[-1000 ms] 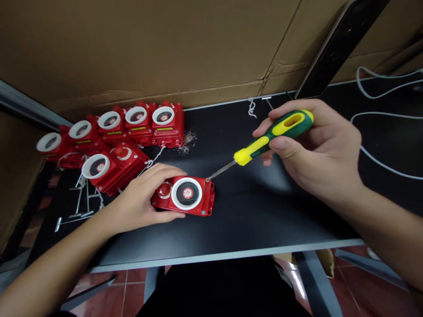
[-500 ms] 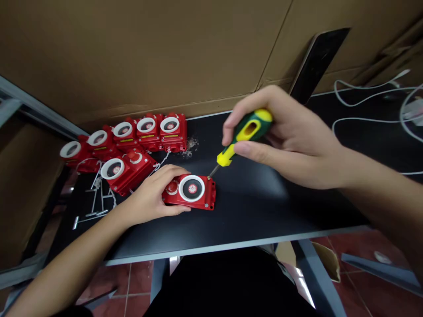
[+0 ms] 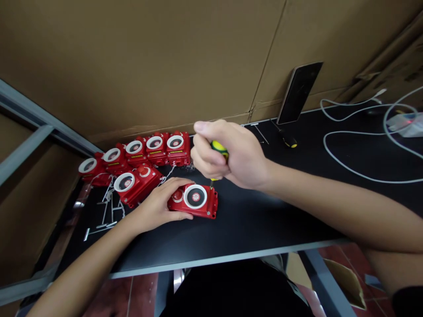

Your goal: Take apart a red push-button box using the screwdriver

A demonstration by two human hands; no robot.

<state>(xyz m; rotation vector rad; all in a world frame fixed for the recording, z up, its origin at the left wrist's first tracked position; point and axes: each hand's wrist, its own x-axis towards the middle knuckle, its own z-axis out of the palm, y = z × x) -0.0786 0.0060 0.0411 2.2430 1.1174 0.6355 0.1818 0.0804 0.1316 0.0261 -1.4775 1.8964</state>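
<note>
Right hand point(image 3: 228, 154) has closed from a slanted hold into a fist around the steeper screwdriver point(image 3: 220, 149), apparently for firmer turning; left hand point(image 3: 160, 206) still grasps the red box point(image 3: 194, 198) on the bench point(image 3: 251, 224), just below frame centre.

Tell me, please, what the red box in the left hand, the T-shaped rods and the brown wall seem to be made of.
Red box: probably painted metal or hard plastic; its glossy surface leaves that open.
T-shaped rods: apparently bare or plated metal, judging by their bright silvery shine.
Brown wall: likely cardboard, matt with creases and a seam.
</note>
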